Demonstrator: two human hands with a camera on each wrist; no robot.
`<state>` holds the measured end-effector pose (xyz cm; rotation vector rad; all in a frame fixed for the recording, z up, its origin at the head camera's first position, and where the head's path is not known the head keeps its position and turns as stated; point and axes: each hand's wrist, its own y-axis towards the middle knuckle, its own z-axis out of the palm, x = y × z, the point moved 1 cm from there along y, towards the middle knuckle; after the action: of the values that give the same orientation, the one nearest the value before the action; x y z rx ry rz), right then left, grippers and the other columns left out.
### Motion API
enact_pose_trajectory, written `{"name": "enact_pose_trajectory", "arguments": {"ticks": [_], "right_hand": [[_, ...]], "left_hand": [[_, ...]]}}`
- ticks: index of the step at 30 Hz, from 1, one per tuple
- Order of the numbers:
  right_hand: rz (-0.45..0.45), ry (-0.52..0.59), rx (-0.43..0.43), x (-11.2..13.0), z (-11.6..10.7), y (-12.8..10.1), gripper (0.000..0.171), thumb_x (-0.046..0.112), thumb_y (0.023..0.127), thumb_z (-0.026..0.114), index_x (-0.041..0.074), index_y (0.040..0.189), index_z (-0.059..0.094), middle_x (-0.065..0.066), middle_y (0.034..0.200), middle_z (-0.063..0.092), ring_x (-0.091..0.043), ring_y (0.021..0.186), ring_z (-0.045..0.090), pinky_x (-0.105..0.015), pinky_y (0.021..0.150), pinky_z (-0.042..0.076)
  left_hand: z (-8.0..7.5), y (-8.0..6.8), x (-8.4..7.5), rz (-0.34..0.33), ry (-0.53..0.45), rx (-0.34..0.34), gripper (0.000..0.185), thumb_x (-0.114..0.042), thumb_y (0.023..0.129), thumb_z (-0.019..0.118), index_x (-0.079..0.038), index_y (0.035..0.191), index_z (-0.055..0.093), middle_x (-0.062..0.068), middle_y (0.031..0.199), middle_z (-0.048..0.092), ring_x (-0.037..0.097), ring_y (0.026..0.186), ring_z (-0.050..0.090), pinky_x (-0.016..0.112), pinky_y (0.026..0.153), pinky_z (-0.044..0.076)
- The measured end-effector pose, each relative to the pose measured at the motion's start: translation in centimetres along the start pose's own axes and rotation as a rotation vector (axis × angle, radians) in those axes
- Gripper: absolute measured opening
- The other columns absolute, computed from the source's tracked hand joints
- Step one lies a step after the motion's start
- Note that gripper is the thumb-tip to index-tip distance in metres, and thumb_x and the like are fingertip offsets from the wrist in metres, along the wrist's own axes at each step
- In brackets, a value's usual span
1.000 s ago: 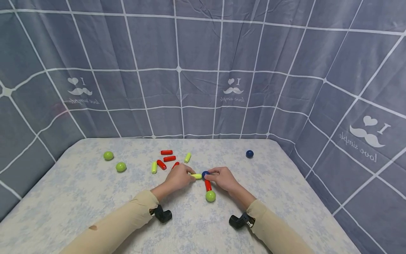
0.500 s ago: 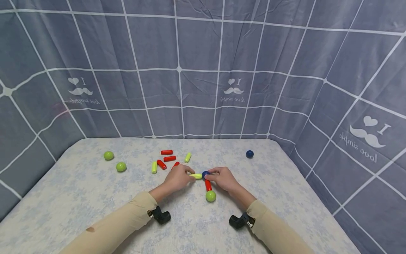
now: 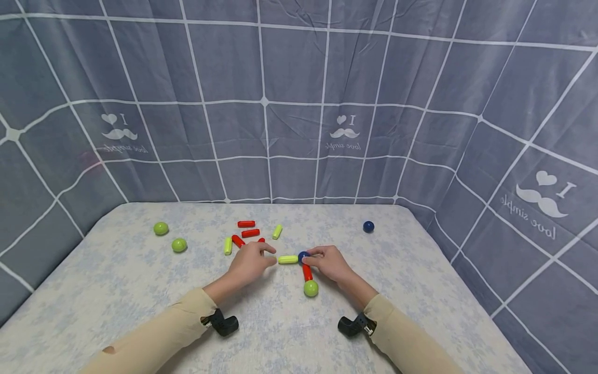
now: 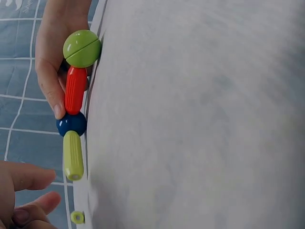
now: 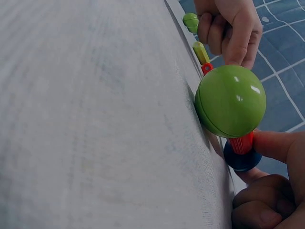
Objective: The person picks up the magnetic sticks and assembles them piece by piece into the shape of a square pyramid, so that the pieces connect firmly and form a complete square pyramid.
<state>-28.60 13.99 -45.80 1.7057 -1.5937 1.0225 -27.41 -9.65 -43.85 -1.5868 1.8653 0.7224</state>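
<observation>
In the head view, my right hand [image 3: 331, 264] pinches a dark blue ball [image 3: 302, 255] between thumb and fingers. A yellow-green ribbed rod [image 3: 288, 259] joins this ball on its left. From its near side runs a red rod [image 3: 307, 272], which ends at a bright green ball [image 3: 311, 288]. My left hand [image 3: 249, 264] is just left of the yellow-green rod's free end, its fingers apart and holding nothing. The left wrist view shows the gap between these fingers and the rod [image 4: 73, 156]. In the right wrist view the green ball [image 5: 231, 101] partly hides the red rod.
Beyond my left hand lie several red rods [image 3: 250, 233] and two yellow-green rods, one [image 3: 228, 245] left and one [image 3: 277, 231] right. Two green balls [image 3: 179, 245] sit farther left. A second blue ball [image 3: 368, 226] rests at the back right. A grid-patterned curtain [image 3: 294, 130] encloses the table.
My left hand has let go of the yellow-green rod and drawn back to the left. The rod stays against the blue ball. My right hand has kept its hold in place.
</observation>
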Motion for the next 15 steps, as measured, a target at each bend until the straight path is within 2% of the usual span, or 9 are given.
{"name": "enact_pose_trajectory", "arguments": {"ticks": [4, 8, 12, 15], "right_hand": [[0.006, 0.009, 0.010, -0.1, 0.0, 0.1, 0.043, 0.035, 0.088, 0.077, 0.007, 0.121, 0.073, -0.007, 0.108, 0.069, -0.018, 0.077, 0.049, -0.029, 0.064, 0.040], [0.013, 0.016, 0.013, -0.2, -0.1, 0.2, 0.042, 0.035, 0.088, 0.077, 0.008, 0.120, 0.073, -0.006, 0.107, 0.069, -0.018, 0.078, 0.049, -0.029, 0.064, 0.039], [0.019, 0.020, 0.013, -0.1, -0.1, 0.1, 0.042, 0.035, 0.088, 0.077, 0.008, 0.120, 0.073, -0.006, 0.111, 0.070, -0.018, 0.081, 0.050, -0.029, 0.066, 0.039], [0.023, 0.016, 0.009, 0.0, -0.2, 0.0, 0.040, 0.035, 0.088, 0.077, 0.009, 0.119, 0.074, -0.006, 0.112, 0.070, -0.018, 0.082, 0.050, -0.029, 0.066, 0.039]], "left_hand": [[-0.9, -0.6, 0.8, -0.001, 0.000, -0.046, 0.028, -0.021, 0.088, 0.074, -0.011, 0.114, 0.075, 0.002, 0.076, 0.066, 0.014, 0.059, 0.048, 0.028, 0.056, 0.040], [-1.9, -0.9, 1.5, -0.032, -0.010, -0.078, 0.026, -0.022, 0.088, 0.074, -0.010, 0.111, 0.075, 0.002, 0.079, 0.065, 0.015, 0.060, 0.051, 0.029, 0.056, 0.041], [-3.0, -1.4, 2.2, -0.077, -0.025, -0.084, 0.025, -0.023, 0.089, 0.073, -0.011, 0.111, 0.074, 0.004, 0.065, 0.054, 0.017, 0.052, 0.047, 0.030, 0.051, 0.037], [-3.8, -1.7, 2.8, -0.095, -0.033, -0.097, 0.027, -0.023, 0.089, 0.073, -0.010, 0.113, 0.073, 0.002, 0.064, 0.049, 0.016, 0.053, 0.044, 0.031, 0.051, 0.036]]}}
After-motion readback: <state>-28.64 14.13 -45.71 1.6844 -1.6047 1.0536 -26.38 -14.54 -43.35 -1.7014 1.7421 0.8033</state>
